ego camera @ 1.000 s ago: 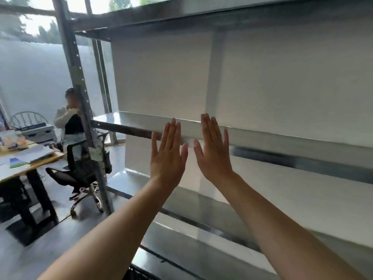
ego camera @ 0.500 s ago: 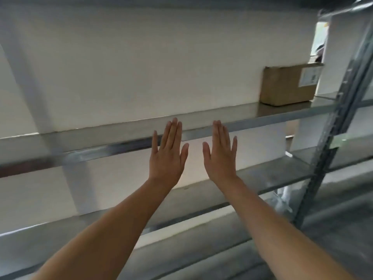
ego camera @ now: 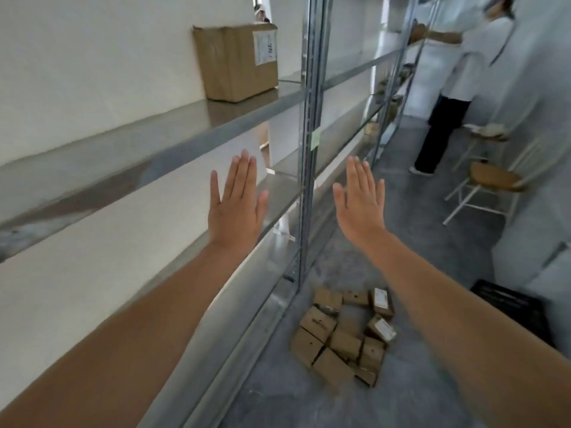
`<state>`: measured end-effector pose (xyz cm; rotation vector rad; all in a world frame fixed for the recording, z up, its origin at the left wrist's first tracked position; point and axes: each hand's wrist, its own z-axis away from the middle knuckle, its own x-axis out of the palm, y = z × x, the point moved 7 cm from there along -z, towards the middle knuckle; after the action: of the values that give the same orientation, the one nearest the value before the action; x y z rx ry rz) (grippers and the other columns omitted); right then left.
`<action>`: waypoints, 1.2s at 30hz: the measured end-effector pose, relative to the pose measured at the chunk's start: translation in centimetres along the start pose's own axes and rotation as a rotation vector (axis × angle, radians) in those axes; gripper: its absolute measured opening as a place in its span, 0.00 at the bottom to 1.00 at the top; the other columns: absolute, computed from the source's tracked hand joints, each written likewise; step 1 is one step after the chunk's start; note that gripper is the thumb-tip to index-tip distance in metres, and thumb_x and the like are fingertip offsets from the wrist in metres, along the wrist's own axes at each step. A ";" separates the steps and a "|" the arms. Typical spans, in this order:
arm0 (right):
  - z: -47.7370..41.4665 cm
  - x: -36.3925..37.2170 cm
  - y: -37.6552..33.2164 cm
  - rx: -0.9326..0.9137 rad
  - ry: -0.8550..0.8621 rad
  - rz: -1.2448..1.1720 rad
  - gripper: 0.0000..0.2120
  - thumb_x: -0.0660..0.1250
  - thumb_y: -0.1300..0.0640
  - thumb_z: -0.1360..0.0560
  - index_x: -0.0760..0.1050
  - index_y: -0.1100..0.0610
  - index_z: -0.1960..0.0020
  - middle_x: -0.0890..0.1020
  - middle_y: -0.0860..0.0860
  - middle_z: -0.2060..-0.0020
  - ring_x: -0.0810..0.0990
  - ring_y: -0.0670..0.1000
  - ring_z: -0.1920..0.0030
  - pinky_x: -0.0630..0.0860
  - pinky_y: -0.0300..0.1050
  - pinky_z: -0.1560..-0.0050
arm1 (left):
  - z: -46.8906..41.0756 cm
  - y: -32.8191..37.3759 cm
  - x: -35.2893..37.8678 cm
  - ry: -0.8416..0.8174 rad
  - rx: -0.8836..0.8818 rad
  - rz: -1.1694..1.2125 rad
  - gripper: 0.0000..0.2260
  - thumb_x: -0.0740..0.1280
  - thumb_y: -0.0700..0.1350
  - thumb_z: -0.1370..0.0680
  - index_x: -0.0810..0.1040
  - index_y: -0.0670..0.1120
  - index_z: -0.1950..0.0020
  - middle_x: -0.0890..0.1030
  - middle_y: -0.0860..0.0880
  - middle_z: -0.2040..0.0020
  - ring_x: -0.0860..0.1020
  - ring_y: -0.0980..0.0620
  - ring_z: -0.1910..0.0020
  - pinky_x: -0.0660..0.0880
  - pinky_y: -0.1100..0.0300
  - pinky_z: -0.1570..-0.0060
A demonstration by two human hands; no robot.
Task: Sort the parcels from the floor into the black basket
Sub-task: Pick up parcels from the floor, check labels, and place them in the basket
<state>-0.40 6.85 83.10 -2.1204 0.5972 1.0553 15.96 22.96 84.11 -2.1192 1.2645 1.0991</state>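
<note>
Holding up the left hand (ego camera: 236, 208) in front of the metal shelf (ego camera: 148, 146), back toward the camera, fingers (ego camera: 244, 174) straight and close together, thumb spread to the side; gripping nothing, contact with the shelving impossible to tell. Holding up the right hand (ego camera: 360, 205) likewise, well apart from the left and out over the aisle, fingers straight and together, thumb out, empty. Lying on the grey floor (ego camera: 417, 248) below and between the two forearms: the parcels (ego camera: 343, 335), a loose heap of small brown cardboard boxes, many touching, a few showing white labels, just beside the foot of the upright post (ego camera: 309, 118) of the racking. Standing to the right of the heap, near but apart from it, partly hidden behind the right forearm: the black basket (ego camera: 513, 307), contents not to be made out. Resting on the upper shelf board, upright near the white wall and just left of the post: a larger cardboard box (ego camera: 238, 60) with a white label on its front. Stuck on the post at mid height: a small green tag (ego camera: 315, 139). Standing farther down the aisle, facing another rack: a person in a white coat (ego camera: 460, 66) and dark trousers, one arm stretched toward a shelf. Near that person, along the right wall: a round wooden stool (ego camera: 494, 180) with white legs.
</note>
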 end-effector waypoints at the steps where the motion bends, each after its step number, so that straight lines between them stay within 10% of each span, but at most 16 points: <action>1: 0.0 -0.1 1.7 0.028 -0.007 0.021 0.28 0.44 0.46 0.15 0.43 0.54 0.19 0.47 0.47 0.20 0.42 0.47 0.21 0.38 0.55 0.22 | -0.5 1.4 1.1 -0.013 0.036 0.021 0.26 0.47 0.53 0.15 0.49 0.44 0.19 0.49 0.48 0.19 0.46 0.51 0.20 0.46 0.43 0.22; 14: -4.3 4.2 21.5 0.201 -0.094 0.090 0.28 0.45 0.46 0.16 0.43 0.54 0.19 0.46 0.47 0.20 0.40 0.47 0.21 0.36 0.55 0.24 | -7.6 17.1 15.9 -0.172 0.163 0.184 0.26 0.44 0.54 0.15 0.46 0.46 0.19 0.47 0.49 0.18 0.44 0.52 0.20 0.43 0.44 0.22; 30: 3.5 27.7 38.9 0.560 -0.489 -0.085 0.26 0.45 0.49 0.15 0.45 0.53 0.19 0.49 0.47 0.20 0.42 0.47 0.21 0.40 0.56 0.22 | -0.7 24.9 42.8 -0.627 0.113 0.270 0.26 0.43 0.54 0.15 0.45 0.46 0.19 0.45 0.49 0.19 0.42 0.53 0.20 0.40 0.45 0.23; 36: 14.6 40.0 45.8 0.845 -0.631 -0.083 0.27 0.50 0.51 0.17 0.48 0.53 0.19 0.51 0.49 0.20 0.45 0.48 0.21 0.42 0.56 0.22 | 9.8 22.7 58.8 -0.896 0.153 0.405 0.22 0.53 0.44 0.15 0.58 0.40 0.21 0.62 0.41 0.22 0.60 0.43 0.23 0.58 0.47 0.26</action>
<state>-15.10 -16.37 26.87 -1.0057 0.5030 1.0865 7.91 -12.21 31.52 -1.0204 1.2474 1.7642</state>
